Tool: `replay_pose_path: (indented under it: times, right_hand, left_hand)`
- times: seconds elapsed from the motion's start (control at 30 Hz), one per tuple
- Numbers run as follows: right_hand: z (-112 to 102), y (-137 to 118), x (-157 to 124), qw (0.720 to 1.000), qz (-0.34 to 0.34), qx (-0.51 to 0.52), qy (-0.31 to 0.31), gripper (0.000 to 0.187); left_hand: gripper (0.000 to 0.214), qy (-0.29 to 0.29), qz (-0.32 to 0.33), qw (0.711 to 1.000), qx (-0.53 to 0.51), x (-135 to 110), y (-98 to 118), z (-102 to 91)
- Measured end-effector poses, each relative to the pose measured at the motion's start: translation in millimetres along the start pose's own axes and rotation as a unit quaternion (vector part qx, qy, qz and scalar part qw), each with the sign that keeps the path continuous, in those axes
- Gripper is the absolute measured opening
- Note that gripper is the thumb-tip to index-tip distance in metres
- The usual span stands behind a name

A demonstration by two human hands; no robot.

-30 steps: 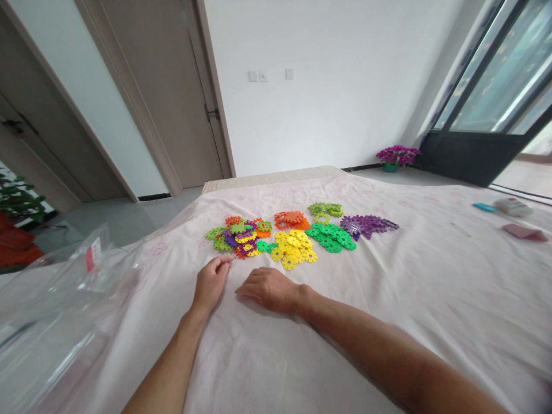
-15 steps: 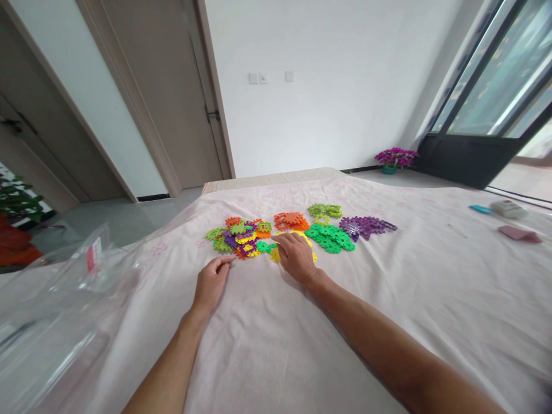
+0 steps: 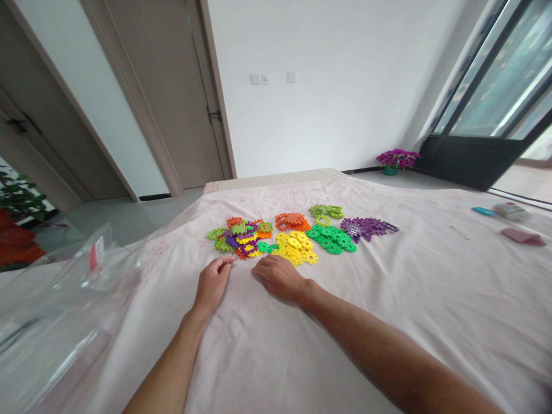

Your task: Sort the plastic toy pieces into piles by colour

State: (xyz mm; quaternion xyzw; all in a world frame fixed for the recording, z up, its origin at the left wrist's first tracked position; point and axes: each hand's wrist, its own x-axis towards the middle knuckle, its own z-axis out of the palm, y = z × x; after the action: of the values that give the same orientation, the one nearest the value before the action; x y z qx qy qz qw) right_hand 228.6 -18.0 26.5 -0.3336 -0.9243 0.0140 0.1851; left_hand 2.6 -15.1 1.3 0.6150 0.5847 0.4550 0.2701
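My left hand point(image 3: 212, 282) rests on the cloth just in front of a mixed pile of toothed plastic building pieces point(image 3: 238, 230). Its thumb and forefinger are pinched together; anything small between them cannot be made out. My right hand point(image 3: 278, 276) is closed, palm down and fingers curled under, right beside the front of a yellow pile of flower-shaped pieces point(image 3: 295, 246). Its fingertips are hidden. Around these lie a few green pieces point(image 3: 265, 247), an orange pile point(image 3: 292, 221), a green pile point(image 3: 332, 238), a lime pile point(image 3: 326, 211) and a purple pile point(image 3: 368, 227).
A pale pink cloth point(image 3: 388, 322) covers the table. Clear plastic packaging point(image 3: 64, 310) lies at left. To the right are a blue item point(image 3: 483, 211), a white packet point(image 3: 511, 211) and a folded pink cloth point(image 3: 522, 236). A flower pot point(image 3: 391, 171) stands on the floor.
My right hand has come off the yellow pile, moving toward me and to the left, onto the cloth. The yellow pieces now show fully. My left hand has stayed in place.
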Motion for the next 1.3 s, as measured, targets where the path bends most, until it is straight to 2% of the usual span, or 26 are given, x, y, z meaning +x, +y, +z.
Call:
replay_pose_path:
  times: [0.17, 0.73, 1.3]
  right_hand:
    - [0.3, 5.1, -1.2, 0.997, 0.07, -0.015, 0.006, 0.024]
    - [-1.4, 3.8, 0.3, 0.986, 0.16, -0.049, -0.006, 0.024]
    - [1.1, 6.8, -0.1, 0.987, 0.153, -0.054, -0.003, 0.027]
  left_hand:
    - [0.027, 0.002, -0.004, 1.0, -0.005, 0.9, -2.0, 1.4]
    - [0.027, 0.001, -0.006, 1.0, 0.0, 0.7, -2.3, 1.4]
    - [0.028, -0.001, 0.002, 1.0, 0.01, -0.4, 1.6, 0.9]
